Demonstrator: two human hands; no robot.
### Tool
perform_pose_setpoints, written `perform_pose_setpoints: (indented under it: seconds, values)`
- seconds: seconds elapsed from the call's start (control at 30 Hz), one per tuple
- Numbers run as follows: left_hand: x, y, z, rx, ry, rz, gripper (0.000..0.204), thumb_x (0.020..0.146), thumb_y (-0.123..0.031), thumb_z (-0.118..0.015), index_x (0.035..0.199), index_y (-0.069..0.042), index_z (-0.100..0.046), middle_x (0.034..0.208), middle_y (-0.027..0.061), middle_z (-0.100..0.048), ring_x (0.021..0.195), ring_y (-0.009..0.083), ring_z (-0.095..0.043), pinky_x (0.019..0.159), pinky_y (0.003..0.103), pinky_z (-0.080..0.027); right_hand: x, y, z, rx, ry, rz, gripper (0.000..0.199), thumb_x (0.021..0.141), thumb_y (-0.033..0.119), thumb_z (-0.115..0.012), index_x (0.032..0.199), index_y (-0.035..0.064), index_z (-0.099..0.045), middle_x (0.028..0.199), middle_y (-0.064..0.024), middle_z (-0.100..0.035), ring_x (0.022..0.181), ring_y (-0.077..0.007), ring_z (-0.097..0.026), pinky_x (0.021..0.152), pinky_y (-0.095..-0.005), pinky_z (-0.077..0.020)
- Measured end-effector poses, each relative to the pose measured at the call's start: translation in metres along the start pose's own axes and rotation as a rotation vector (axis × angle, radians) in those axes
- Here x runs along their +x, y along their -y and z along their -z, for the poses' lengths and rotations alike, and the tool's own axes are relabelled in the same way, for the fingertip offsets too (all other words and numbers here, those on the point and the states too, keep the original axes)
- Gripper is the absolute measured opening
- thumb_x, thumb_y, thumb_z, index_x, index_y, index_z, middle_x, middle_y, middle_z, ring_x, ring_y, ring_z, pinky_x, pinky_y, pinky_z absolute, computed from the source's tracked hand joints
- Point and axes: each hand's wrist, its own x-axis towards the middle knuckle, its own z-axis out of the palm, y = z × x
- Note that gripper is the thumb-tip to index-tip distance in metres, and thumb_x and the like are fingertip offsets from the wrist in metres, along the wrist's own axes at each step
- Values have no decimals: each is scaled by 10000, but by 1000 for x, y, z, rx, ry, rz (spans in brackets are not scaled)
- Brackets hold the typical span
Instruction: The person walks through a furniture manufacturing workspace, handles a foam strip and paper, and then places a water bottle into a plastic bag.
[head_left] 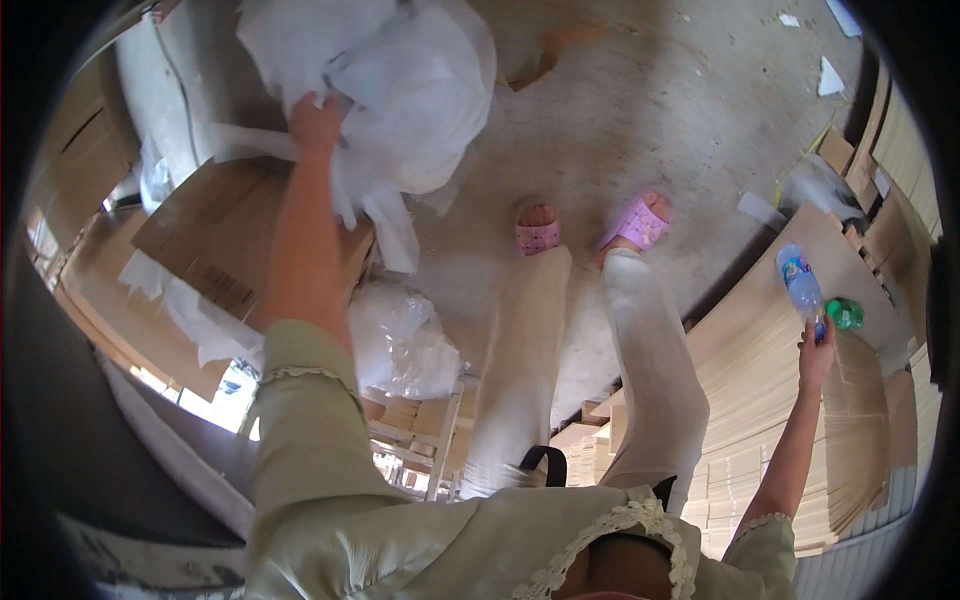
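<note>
A big, bulging white plastic bag (420, 95) hangs at the upper left, blurred at its edges. My left hand (316, 122), arm stretched forward, grips it by its near left side. Far to the right, my right hand (817, 358) has its fingers closed round the blue-capped end of a clear plastic bottle (803, 285) with a colourful label. The bottle points away from me, above a stack of flat cardboard. A green bottle (845, 313) lies right beside it on the cardboard.
Under my left arm stands an open cardboard box (215, 225) with white plastic hanging over its edge. Clear plastic wrap (405, 340) is heaped beside it. Tall stacks of cardboard sheets (770, 420) line the right. White scraps (830, 77) dot the concrete floor (640, 110).
</note>
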Motion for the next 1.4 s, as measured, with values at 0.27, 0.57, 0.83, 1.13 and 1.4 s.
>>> perform_pose_setpoints:
  seconds: [0.27, 0.57, 0.83, 1.13, 1.4]
  values:
    - [-197, -109, 61, -589, -328, 92, 476, 635, -151, -763, 1037, -15, -547, 1005, 146, -585, 880, 276, -573, 744, 355, -447, -10, 47, -3, -555, -70, 124, 539, 843, 493, -480, 1199, 92, -530, 933, -190, -633, 836, -372, -615, 694, -444, -487]
    - [-348, -195, 211, -678, 555, -19, 343, 905, -243, -486, 1182, -45, -530, 871, 124, -659, 712, 222, -630, 630, 318, -478, -166, 162, 29, 273, 202, 350, 438, 823, 345, -629, 1100, 9, -585, 644, -70, -573, 572, -105, -502, 550, -271, -439]
    - [-357, -139, 283, -592, 196, 5, 151, 835, -105, -598, 923, 6, -650, 837, 52, -629, 684, 113, -552, 611, 236, -442, -286, 196, 59, 648, 313, 329, 396, 839, 208, -644, 1122, -54, -554, 707, 48, -513, 610, -25, -424, 522, -180, -356]
    - [-458, -208, 377, -708, 225, -590, 467, 605, 42, -596, 1030, -147, -633, 806, 71, -533, 611, 210, -574, 536, 321, -497, -356, 205, 113, 935, 524, 218, 369, 843, 252, -629, 1102, -7, -578, 656, 8, -538, 485, -37, -435, 414, -196, -343]
    - [-521, -173, 394, -1083, 1107, -907, 339, 713, -66, -673, 1039, -59, -581, 812, 92, -605, 705, 186, -613, 623, 332, -500, -410, 151, 122, 1342, 754, -87, 253, 891, 313, -533, 902, 63, -567, 649, -10, -532, 426, -58, -416, 348, -193, -278]
